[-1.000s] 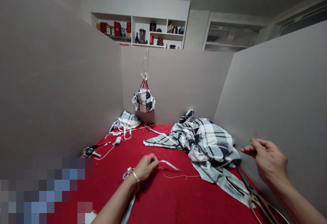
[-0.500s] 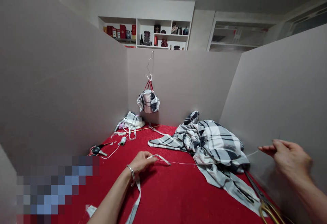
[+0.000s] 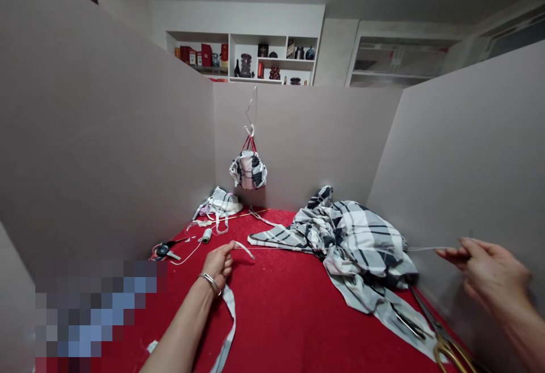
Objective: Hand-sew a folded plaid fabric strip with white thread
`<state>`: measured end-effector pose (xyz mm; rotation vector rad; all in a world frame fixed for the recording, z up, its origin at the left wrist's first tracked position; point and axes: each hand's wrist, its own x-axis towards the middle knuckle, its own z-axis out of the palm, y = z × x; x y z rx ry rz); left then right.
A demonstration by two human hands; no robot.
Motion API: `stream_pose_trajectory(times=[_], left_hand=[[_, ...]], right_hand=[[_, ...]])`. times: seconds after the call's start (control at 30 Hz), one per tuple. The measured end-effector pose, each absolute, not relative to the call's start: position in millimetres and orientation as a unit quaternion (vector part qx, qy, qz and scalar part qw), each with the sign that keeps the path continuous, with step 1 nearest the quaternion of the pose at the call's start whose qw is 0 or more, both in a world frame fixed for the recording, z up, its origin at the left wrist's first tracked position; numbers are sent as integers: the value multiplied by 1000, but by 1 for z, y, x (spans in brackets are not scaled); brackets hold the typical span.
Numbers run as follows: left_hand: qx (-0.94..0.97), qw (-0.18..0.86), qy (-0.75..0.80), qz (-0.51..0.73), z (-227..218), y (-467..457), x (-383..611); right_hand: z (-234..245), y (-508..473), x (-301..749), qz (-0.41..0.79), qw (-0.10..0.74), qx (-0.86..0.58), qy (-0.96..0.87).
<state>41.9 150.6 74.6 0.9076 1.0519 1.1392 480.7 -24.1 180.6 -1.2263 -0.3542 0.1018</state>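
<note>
My left hand [image 3: 219,265], with a silver bangle at the wrist, is closed on a narrow grey-white fabric strip [image 3: 230,316]. The strip's short end sticks out past the fingertips, and its long part hangs down to the red cloth. A white thread [image 3: 293,249] runs taut from that hand across to my right hand [image 3: 496,268], which pinches it at the far right. A thin dark sliver shows above the right fingers, too small to name. Behind the thread lies a heap of black, white and grey checked fabric [image 3: 361,231].
Gold-handled scissors [image 3: 447,350] lie at the lower right, near a dark metal tool [image 3: 409,322] on the fabric. At left are a thread spool [image 3: 206,235] and a black-and-red tool [image 3: 162,251]. A checked pouch [image 3: 248,170] hangs from a hook. Grey panels [image 3: 306,140] enclose the table.
My left hand has moved left and slightly up with the strip. My right hand has shifted a little right, and the thread between them is now straighter and higher.
</note>
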Motion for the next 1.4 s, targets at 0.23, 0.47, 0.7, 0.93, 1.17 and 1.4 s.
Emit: stream_pose_trajectory(times=[0.23,0.47,0.7,0.93,1.17,1.4], left_hand=[[411,632,431,495,90,141,46],[519,716,286,369,130,88,71],[592,704,235,313,131,67,90],[635,673,239,294,124,66,99],[716,607,252,238,121,75,91],[736,575,216,285,125,74,95]], right_hand=[[184,-28,463,117,810,-547,-175],[131,-32,347,422,685,-503,-316],[90,-16,265,642,588,-341,-354],[79,-12,263,666,543,-365,-358],[106,-27,288,648,622,-389,-203],[97,-36,295,647,629,-394,-174]])
